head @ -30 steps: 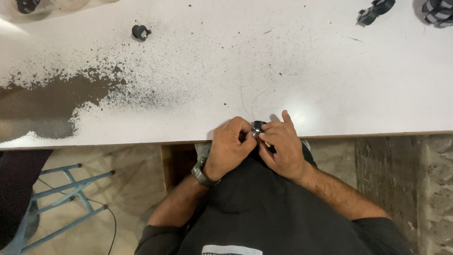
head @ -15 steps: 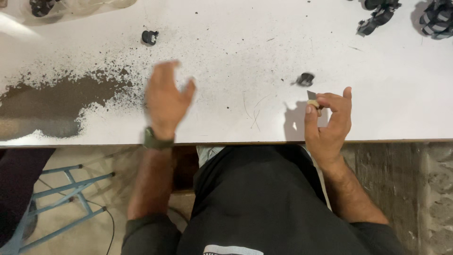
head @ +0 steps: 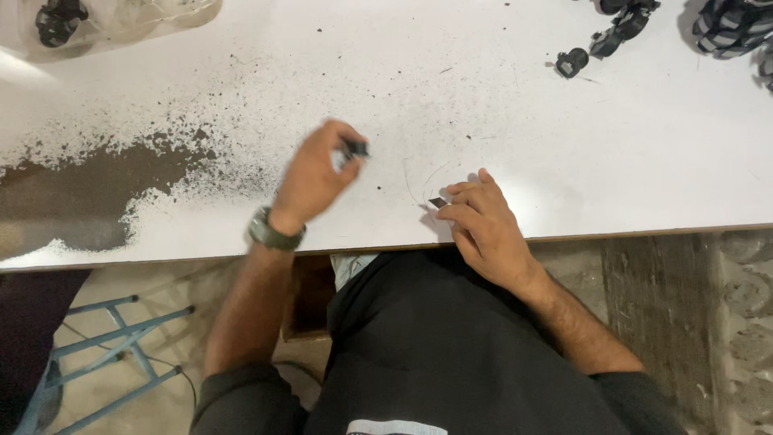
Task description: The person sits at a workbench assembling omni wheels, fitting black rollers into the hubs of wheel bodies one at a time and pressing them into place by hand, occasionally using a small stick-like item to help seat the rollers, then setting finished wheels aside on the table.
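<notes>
Head view: black parts (head: pixel 616 32) beyond hands (head: pixel 314 173)

The person wears a black T-shirt (head: pixel 451 346) with short sleeves, arms bare below them. A dark wristwatch (head: pixel 274 232) with a round face circles the left wrist. A small white patch (head: pixel 394 427) marks the shirt's chest.

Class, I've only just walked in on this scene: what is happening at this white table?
A person sits at a white table whose paint is worn away in a dark patch on the left. Their left hand, with a wristwatch, is raised over the table and pinches a small black part in its fingers. Their right hand rests near the table's front edge, fingers on a small dark flat piece. More black parts lie at the far right, and a clear bag sits at the far left.
</notes>
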### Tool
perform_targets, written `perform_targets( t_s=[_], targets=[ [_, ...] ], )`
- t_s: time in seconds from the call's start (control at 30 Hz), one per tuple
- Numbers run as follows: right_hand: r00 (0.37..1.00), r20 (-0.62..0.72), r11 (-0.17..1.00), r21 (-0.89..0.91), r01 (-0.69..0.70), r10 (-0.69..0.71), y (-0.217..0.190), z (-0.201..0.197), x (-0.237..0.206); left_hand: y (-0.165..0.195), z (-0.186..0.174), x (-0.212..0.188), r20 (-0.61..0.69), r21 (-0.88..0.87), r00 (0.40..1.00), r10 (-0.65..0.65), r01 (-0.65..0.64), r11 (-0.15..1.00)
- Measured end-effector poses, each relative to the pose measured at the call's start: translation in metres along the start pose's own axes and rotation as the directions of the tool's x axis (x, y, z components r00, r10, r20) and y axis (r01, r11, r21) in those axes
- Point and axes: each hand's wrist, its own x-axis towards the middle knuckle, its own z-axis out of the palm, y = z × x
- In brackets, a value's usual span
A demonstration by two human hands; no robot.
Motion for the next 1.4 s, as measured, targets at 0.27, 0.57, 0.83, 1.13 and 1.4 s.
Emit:
perform_targets(
  t_s=[0.27, 0.57, 0.83, 1.13, 1.4],
  targets=[
    [0.999, 0.050, 0.984, -0.178, 0.017, -0.009, -0.011, 0.008, 0.005, 0.035, 0.069, -0.082, -0.240, 0.140, 0.938, 0.248, -0.220, 0.965],
    [1.000, -0.023, 0.966, -0.259, -0.025, 0.019, -0.013, 0.022, 0.001, 0.039, 0.069, -0.089, -0.222, 0.504, 0.783, 0.581, -0.418, 0.756],
    [0.991, -0.133, 0.951, -0.305, -0.042, 0.001, -0.009, 0.025, -0.015, 0.036, 0.097, -0.093, -0.301, 0.470, 0.790, 0.533, -0.363, 0.804],
    [0.957, -0.212, 0.977, 0.038, 0.209, -0.196, 0.007, 0.030, -0.033, 0.031, 0.113, -0.101, -0.405, 0.504, 0.732, 0.548, -0.321, 0.802],
    [0.973, -0.045, 0.973, 0.031, 0.227, -0.226, -0.002, 0.024, -0.013, 0.024, 0.110, -0.105, -0.418, 0.500, 0.715, 0.559, -0.332, 0.799]
  ],
)
